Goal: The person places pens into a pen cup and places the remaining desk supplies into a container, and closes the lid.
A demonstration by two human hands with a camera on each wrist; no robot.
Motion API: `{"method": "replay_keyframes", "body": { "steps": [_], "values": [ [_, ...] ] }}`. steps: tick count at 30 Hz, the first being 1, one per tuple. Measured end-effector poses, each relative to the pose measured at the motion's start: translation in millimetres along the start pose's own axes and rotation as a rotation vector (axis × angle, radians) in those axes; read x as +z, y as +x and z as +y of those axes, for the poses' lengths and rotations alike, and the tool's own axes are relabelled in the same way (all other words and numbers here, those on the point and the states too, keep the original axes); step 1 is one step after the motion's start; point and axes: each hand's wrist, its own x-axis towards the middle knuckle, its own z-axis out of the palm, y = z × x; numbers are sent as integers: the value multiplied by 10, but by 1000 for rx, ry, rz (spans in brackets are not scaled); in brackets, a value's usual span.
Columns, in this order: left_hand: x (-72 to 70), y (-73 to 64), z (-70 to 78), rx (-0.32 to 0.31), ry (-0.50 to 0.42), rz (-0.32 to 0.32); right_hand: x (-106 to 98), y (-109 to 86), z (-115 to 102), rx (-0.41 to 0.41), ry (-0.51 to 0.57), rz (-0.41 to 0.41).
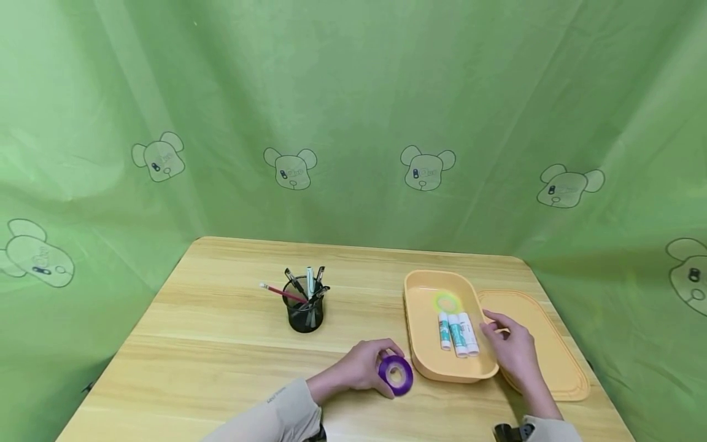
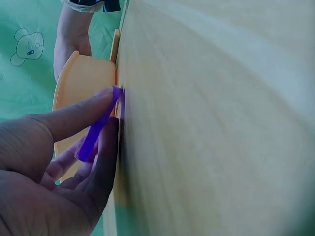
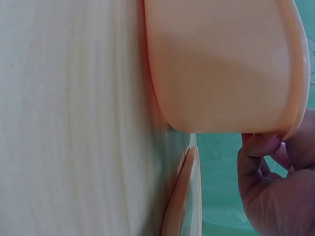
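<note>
My left hand grips a roll of purple tape between thumb and fingers, just left of an orange plastic bin. In the left wrist view the purple roll is tilted, its one edge close to the tabletop. At the bin's right side my right hand pinches the rim; its curled fingers show under the edge in the right wrist view. Inside the bin lie three white-and-teal glue sticks, side by side, and a yellow-green ring behind them.
A flat orange lid lies on the wooden table, right of the bin and partly under my right arm. Toward the back left stands a black mesh pen cup with several pens and a pencil. A green curtain hangs behind the table.
</note>
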Motion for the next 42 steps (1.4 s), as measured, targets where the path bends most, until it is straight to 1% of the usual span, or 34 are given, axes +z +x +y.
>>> {"method": "replay_keyframes", "body": {
  "steps": [3, 9, 12, 17, 19, 24, 31, 36, 42],
  "values": [
    [-3, 4, -27, -6, -72, -14, 1, -4, 5, 6, -1, -1],
    [-11, 23, -53, -40, -244, -62, 7, -9, 20, 10, 3, -1],
    [-44, 27, -35, -53, -320, -78, 11, -9, 23, 11, 3, -3],
    [-114, 44, 15, -90, -490, -98, 10, -8, 12, 17, 2, -4],
    [-138, 52, 35, -99, -536, -100, 7, -6, 7, 17, 1, -5],
    [-179, 60, 70, -97, -557, -100, 5, 2, 4, 20, 1, -8],
    [-215, 79, 89, -73, -595, -117, 6, 10, 4, 18, -1, -6],
    [-224, 127, 113, -91, -619, -104, 8, 9, -1, 17, -1, -5],
    [-221, 201, 194, -112, -645, -79, 13, 3, -3, 21, -1, -3]
  ]
}}
